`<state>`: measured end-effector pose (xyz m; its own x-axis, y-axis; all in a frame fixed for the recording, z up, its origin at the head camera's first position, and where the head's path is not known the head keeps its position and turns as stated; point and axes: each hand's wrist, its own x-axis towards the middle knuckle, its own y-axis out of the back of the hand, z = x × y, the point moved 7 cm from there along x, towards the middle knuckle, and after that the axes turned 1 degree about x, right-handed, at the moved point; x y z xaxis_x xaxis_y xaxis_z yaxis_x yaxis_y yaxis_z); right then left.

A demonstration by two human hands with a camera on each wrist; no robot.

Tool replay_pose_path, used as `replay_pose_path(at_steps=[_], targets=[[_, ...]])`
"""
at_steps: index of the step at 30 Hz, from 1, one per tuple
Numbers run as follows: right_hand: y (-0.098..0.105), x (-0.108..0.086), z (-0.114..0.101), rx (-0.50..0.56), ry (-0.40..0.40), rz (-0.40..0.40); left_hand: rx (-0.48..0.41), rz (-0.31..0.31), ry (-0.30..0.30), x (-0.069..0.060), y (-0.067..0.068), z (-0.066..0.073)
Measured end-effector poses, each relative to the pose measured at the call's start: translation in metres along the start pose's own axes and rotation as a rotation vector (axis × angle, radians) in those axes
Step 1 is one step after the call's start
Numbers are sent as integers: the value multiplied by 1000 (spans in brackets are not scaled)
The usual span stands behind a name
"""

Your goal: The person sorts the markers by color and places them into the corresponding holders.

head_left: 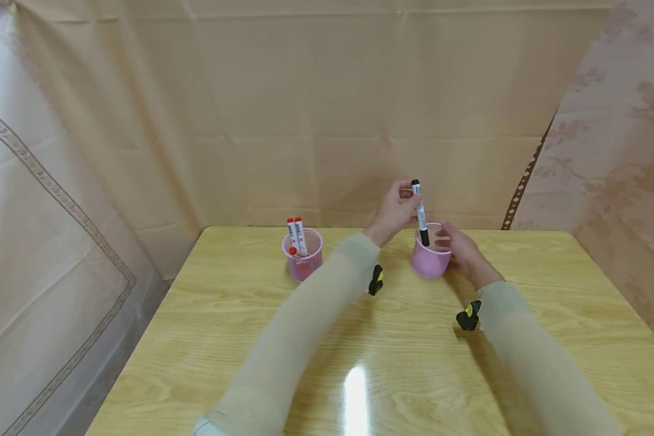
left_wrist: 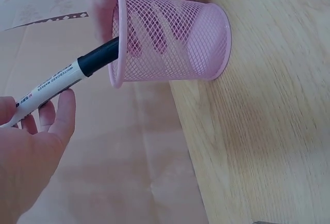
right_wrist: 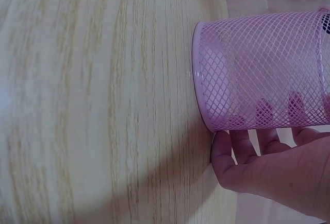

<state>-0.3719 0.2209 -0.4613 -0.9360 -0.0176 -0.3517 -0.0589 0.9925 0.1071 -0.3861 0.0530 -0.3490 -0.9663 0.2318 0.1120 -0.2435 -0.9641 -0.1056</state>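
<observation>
My left hand [head_left: 398, 209] pinches a white whiteboard marker [left_wrist: 54, 83] with black ends between thumb and fingers. The marker slants down, its black cap [left_wrist: 100, 56] just inside the mouth of a pink mesh pen holder [head_left: 430, 261]. This holder stands upright on the table, and no other marker shows inside it. My right hand [head_left: 465, 254] holds the holder from its right side, with several fingers [right_wrist: 268, 140] curved along the far side and partly seen through the mesh. The right thumb is out of sight in the right wrist view.
To the left, a second pink mesh pen holder [head_left: 305, 269] contains several red-capped white markers [head_left: 298, 235]. Both holders stand near the back edge of the wooden table [head_left: 425, 357]. Beige cloth [head_left: 305, 109] hangs behind it, with patterned curtains [head_left: 627, 163] at the sides.
</observation>
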Motion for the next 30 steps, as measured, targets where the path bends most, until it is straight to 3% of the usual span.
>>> replay_pose_path(at_steps=[7,14,24,30], targets=[[1,2,3,-7,-1,0,73,-49,-36,1,-8,-1],[1,-1,1,-30,0,-17,159,-127,-21,-2,-14,-7],[3,-1,2,-43,7,-28,176,-145,-20,-3,-17,-15],[3,1,1,-44,-2,-37,267,-182,-36,-6,-19,-16]])
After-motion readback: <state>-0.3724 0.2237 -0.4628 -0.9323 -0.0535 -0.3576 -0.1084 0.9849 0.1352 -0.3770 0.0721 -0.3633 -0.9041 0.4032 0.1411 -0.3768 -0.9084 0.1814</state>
